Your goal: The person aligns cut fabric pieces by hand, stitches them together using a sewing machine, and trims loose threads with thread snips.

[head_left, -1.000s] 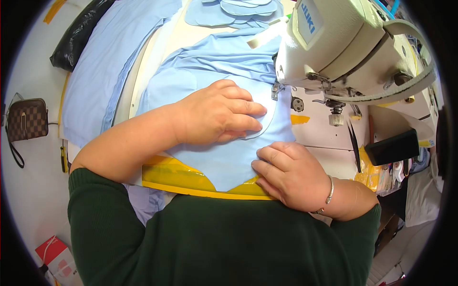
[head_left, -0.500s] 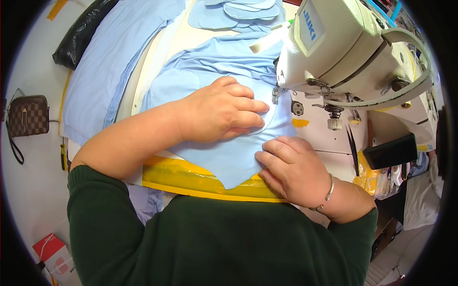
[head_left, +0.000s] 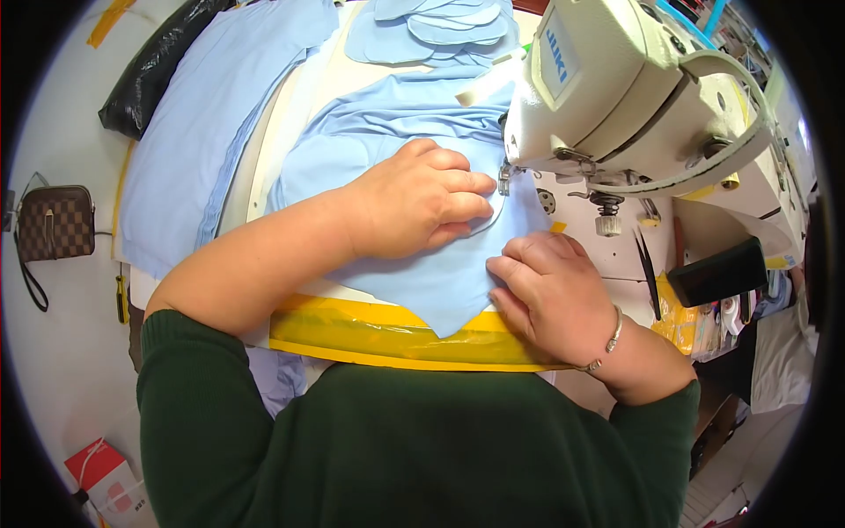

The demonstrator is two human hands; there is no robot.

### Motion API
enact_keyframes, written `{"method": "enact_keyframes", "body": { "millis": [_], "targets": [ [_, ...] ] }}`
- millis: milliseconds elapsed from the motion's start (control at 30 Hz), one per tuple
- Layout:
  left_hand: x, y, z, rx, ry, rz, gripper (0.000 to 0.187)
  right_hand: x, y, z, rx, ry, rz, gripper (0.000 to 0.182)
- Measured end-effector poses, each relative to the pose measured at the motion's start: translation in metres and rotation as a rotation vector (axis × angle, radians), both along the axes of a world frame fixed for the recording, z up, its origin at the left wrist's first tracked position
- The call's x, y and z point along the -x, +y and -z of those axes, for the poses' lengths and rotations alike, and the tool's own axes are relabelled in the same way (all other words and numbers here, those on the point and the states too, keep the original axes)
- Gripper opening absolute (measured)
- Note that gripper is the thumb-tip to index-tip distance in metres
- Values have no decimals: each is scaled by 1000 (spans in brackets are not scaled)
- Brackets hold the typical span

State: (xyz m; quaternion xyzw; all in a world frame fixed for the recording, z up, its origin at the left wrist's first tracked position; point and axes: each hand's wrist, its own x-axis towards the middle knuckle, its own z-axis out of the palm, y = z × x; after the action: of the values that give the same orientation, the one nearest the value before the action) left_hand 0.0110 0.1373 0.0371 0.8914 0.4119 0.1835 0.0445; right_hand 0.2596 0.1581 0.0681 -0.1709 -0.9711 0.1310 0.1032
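Observation:
A light blue fabric piece [head_left: 405, 295] lies under the presser foot [head_left: 504, 179] of a white JUKI sewing machine [head_left: 607, 84]. It bunches into folds at the back, and one pointed corner hangs toward my body. My left hand [head_left: 427, 198] rests flat on the cloth, its fingertips just left of the foot. A curved edge of a smaller blue layer shows beside these fingers. Closer to me, my right hand [head_left: 559, 286] has its fingers curled on the cloth's right edge, thumb and fingertips against it. The needle tip is too small to make out.
Stacked blue fabric panels [head_left: 207, 123] lie on the left, and rounded blue pieces [head_left: 440, 31] at the back. Black tweezers [head_left: 647, 268] and a dark box-like object [head_left: 717, 273] sit on the right. Yellow tape [head_left: 396, 339] covers the table's front edge.
Both hands and the fabric have shifted slightly away from my body, toward the presser foot. The fabric's pointed corner has moved up and right. The camera view has shifted a little too.

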Motion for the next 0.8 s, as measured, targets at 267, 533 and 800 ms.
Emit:
{"method": "enact_keyframes", "body": {
  "millis": [267, 533, 800],
  "targets": [
    [8, 6, -3, 18, -16, 134, 18, 6, -6, 11, 33, 19, -289, 25],
    [6, 3, 0, -2, -20, 87, 24, 1, 5, 15, 25, 58, -251, 23],
    [-6, 0, 2, -29, 20, -49, 23, -2, 16, 13, -17, 34, -144, 23]
  ]
}}
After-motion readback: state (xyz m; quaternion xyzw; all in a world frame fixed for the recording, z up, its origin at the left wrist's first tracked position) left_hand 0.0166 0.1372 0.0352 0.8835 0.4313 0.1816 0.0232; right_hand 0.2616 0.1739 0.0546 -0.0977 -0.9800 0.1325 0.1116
